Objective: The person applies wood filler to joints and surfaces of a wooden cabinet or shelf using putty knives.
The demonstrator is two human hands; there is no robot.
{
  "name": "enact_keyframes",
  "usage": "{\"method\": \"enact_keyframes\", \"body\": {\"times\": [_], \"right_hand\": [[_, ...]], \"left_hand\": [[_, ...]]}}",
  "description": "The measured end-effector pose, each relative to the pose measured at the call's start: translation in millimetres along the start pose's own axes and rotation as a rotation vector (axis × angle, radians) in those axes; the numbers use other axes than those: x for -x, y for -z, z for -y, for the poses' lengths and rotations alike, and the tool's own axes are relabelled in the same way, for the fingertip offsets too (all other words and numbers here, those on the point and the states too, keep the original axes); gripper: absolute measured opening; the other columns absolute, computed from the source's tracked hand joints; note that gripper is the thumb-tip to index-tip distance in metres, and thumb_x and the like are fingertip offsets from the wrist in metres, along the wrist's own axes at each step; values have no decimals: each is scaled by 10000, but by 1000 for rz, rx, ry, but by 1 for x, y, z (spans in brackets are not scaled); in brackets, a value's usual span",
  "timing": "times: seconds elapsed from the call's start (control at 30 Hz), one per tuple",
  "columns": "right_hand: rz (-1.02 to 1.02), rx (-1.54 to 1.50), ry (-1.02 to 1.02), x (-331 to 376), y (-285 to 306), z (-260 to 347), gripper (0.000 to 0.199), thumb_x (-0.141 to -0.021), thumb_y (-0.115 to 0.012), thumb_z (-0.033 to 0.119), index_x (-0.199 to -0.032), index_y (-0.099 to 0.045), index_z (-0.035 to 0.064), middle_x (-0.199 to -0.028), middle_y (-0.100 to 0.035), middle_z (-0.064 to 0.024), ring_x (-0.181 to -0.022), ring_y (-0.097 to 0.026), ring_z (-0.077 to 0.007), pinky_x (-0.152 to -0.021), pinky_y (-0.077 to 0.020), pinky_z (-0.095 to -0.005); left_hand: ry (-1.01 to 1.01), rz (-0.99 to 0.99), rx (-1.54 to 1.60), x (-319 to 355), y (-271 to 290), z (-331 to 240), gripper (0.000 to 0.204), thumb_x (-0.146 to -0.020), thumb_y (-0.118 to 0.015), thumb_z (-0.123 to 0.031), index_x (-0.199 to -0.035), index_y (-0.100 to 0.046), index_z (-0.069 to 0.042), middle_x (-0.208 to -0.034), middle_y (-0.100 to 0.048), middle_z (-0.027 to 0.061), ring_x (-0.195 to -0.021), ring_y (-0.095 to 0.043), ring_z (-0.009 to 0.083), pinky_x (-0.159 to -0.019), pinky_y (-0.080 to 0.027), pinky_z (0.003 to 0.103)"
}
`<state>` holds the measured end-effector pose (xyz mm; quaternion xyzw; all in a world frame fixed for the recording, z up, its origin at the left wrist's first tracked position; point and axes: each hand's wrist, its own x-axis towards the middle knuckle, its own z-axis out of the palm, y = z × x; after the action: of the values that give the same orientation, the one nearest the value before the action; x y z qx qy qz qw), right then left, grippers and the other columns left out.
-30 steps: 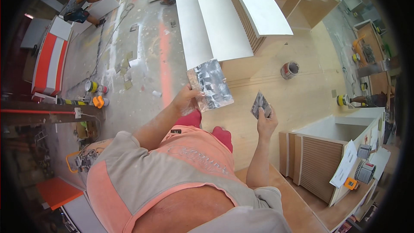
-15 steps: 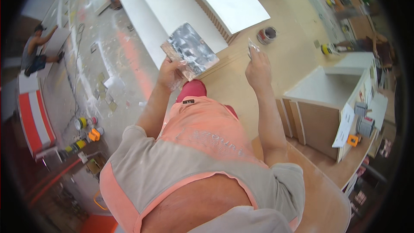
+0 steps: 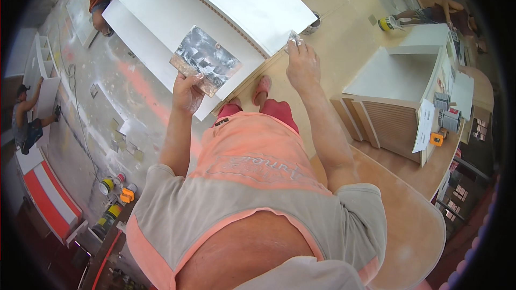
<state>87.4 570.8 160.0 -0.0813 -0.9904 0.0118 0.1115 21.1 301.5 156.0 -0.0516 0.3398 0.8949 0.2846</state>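
Note:
My left hand grips the lower corner of a square board smeared with grey and white paste. The board hangs over the lower, stepped part of a large white curved panel piece. In my closed right hand is a small putty knife, its blade pointing away from me and partly hidden by the fingers. The knife is close to the near right corner of the white piece; whether it touches cannot be told. An open can shows just beyond that corner, partly covered by it.
A box-like cabinet stands at the right, with tins and an orange tool beside it. Two people crouch at the left, another person is at the far right. Cans and a red-white striped panel lie left.
My body and view have shifted, and my feet now show below the white piece. The knife has come near its corner, while the can beyond it has become partly hidden.

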Motion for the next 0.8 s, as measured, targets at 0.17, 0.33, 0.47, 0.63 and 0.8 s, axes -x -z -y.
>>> {"method": "enact_keyframes", "body": {"times": [0.17, 0.33, 0.47, 0.63, 0.8], "right_hand": [[-21, 22, -15, -18, -6, -17, 376, -735, -482, 49, -1110, -491, 30, -1098, -517, -116, -985, -486, -285, -805, -414, -414], [15, 38, -73, -29, -7, -29, 335, -744, -487, 73, -1076, -511, 35, -1051, -536, -115, -955, -496, -278, -793, -410, -419], [-36, 23, 49, -11, 16, -3, 336, -738, -492, 75, -1069, -515, 26, -1056, -530, -134, -982, -492, -280, -793, -409, -415], [1, -62, 138, 15, 11, 16, 335, -736, -491, 74, -1064, -519, 15, -1053, -528, -152, -1007, -490, -283, -787, -411, -408], [-101, 50, 64, -12, -10, -23, 337, -735, -492, 78, -1068, -526, 38, -1052, -540, -127, -944, -519, -267, -764, -433, -400]], "left_hand": [[11, 16, -39, -2, 11, 6, 508, -717, -503, -10, -1202, -356, 4, -1119, -496, 124, -1024, -517, 257, -859, -447, 404], [-18, -49, 26, 4, -3, 8, 431, -726, -504, 23, -1144, -405, 2, -1007, -547, 100, -908, -570, 218, -776, -490, 364], [-9, -93, 16, 3, -4, 8, 433, -728, -488, 27, -1150, -395, 3, -1008, -547, 103, -908, -570, 219, -775, -493, 369], [6, -36, -21, -7, 2, 8, 430, -731, -487, 26, -1152, -398, -1, -1014, -547, 109, -912, -570, 219, -770, -496, 372], [50, 4, -70, -13, 6, 8, 494, -719, -504, -16, -1196, -377, 1, -1106, -512, 121, -1009, -528, 254, -842, -452, 394]]}}
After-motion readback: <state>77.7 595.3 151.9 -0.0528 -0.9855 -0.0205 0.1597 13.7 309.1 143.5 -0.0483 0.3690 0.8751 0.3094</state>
